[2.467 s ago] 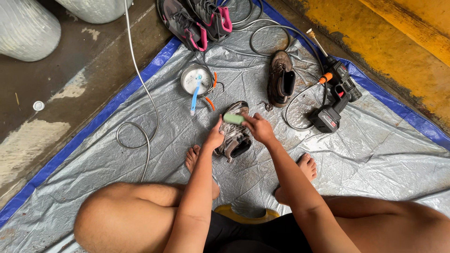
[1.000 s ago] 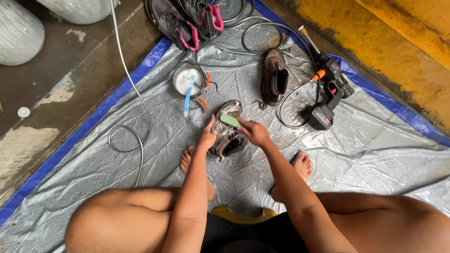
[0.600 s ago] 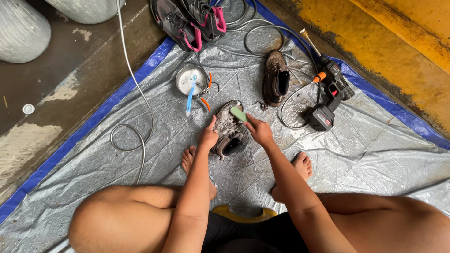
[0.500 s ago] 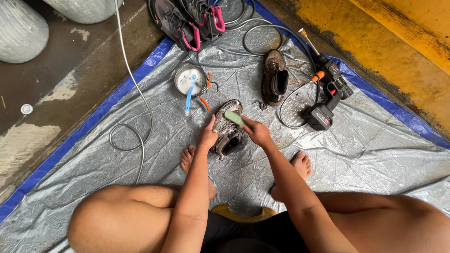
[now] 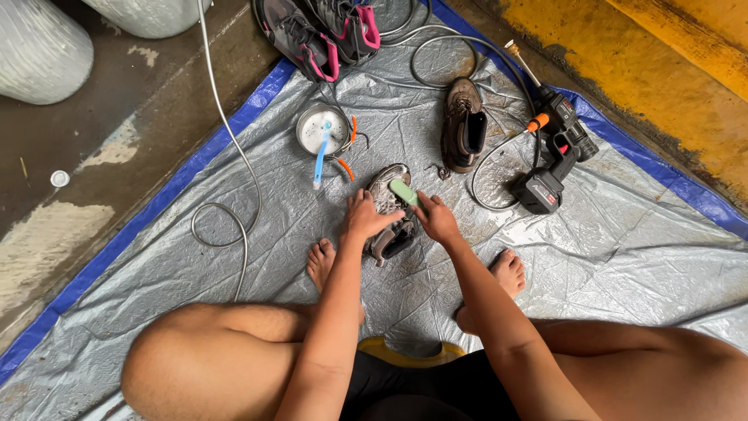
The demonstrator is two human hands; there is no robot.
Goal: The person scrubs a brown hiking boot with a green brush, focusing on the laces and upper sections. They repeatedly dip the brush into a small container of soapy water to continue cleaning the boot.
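Scrubbing step: left hand [image 5: 366,218] clamps the muddy grey shoe [image 5: 392,212] on the silver tarp [image 5: 639,257]. Right hand [image 5: 436,220] pinches a green brush [image 5: 404,192] against it. Next: likely further strokes; round metal bowl [image 5: 321,130] beyond the shoe.

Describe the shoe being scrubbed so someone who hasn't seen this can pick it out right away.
On the grey tarp, look just ahead of the person's bare feet. The grey shoe lies there sole up, steadied by the left hand while the right hand holds a green brush on it. The brown shoe and the pink-trimmed pair lie farther off, untouched.
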